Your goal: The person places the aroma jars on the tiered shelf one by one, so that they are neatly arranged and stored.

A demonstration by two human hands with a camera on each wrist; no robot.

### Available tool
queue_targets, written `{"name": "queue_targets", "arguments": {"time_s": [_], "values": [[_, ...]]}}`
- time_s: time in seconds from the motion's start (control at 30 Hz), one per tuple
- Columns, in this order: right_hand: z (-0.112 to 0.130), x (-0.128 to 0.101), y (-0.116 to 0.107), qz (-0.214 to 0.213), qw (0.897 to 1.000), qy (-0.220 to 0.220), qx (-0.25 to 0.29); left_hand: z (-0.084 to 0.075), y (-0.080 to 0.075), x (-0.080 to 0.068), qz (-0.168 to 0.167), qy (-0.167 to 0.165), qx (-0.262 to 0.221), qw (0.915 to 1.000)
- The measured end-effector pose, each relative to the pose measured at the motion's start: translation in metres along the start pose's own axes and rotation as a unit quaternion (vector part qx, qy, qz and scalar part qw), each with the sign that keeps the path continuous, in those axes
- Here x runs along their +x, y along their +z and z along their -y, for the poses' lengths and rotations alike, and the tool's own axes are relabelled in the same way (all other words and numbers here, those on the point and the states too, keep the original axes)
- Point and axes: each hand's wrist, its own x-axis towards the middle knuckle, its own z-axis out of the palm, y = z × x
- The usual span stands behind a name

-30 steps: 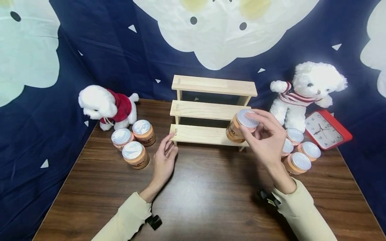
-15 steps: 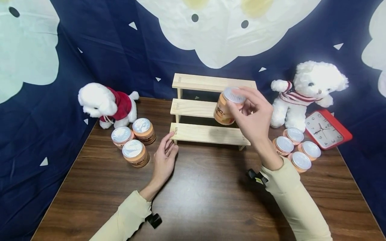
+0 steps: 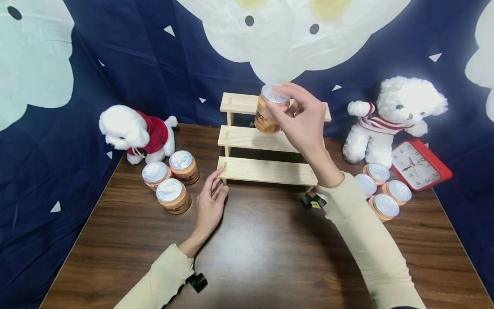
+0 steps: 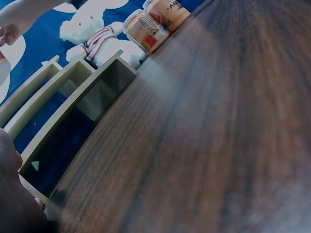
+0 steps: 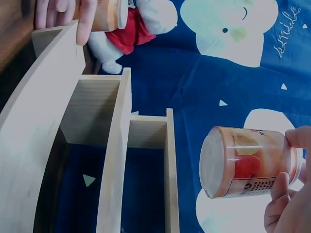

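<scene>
Right hand (image 3: 305, 122) pinches the orange jar (image 3: 269, 109) by its lid end, held in the air just above the top step of the wooden rack (image 3: 247, 139) at the surface's back edge (carry step, I'd judge). Left hand (image 3: 210, 201) rests relaxed, empty, against the rack's bottom-left corner. Next likely needs a level set-down on the top step.

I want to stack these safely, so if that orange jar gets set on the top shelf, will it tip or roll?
The jar looks squat with a flat base, so probably steady upright. On its side it would likely roll. The top shelf looks narrow.
</scene>
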Motion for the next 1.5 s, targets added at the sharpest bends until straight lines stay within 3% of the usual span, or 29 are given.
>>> {"name": "queue_targets", "arguments": {"time_s": [0.23,0.33,0.43,0.53,0.7,0.9,1.13,1.33,1.5], "values": [[-0.005,0.014,0.021,0.012,0.999,-0.018,-0.026,-0.025,0.002,-0.005,-0.003,0.002,0.0,1.0],[-0.007,0.018,0.029,0.009,1.0,-0.006,-0.017,-0.04,0.004,-0.009,-0.008,0.012,0.001,0.9999],[-0.01,0.022,0.037,0.009,1.0,0.018,-0.008,-0.043,0.005,-0.01,-0.01,0.017,0.001,0.9998],[-0.012,0.026,0.042,0.017,0.999,0.046,-0.017,-0.036,0.004,-0.008,-0.011,0.023,-0.002,0.9997],[-0.019,0.033,0.05,0.033,0.995,0.084,-0.044,-0.016,0.002,-0.002,-0.005,0.001,-0.007,1.0],[-0.028,0.034,0.057,0.037,0.993,0.1,-0.056,-0.004,0.001,0.0,0.0,0.004,-0.006,1.0],[-0.03,0.034,0.063,0.056,0.993,0.086,-0.052,-0.007,0.003,-0.001,-0.003,0.005,-0.01,0.9999],[-0.032,0.035,0.069,0.078,0.991,0.104,-0.044,-0.008,0.004,-0.002,-0.008,-0.006,-0.006,0.9999],[-0.034,0.036,0.075,0.076,0.992,0.098,-0.025,-0.027,0.005,-0.006,-0.009,0.005,-0.002,0.9999]]}}
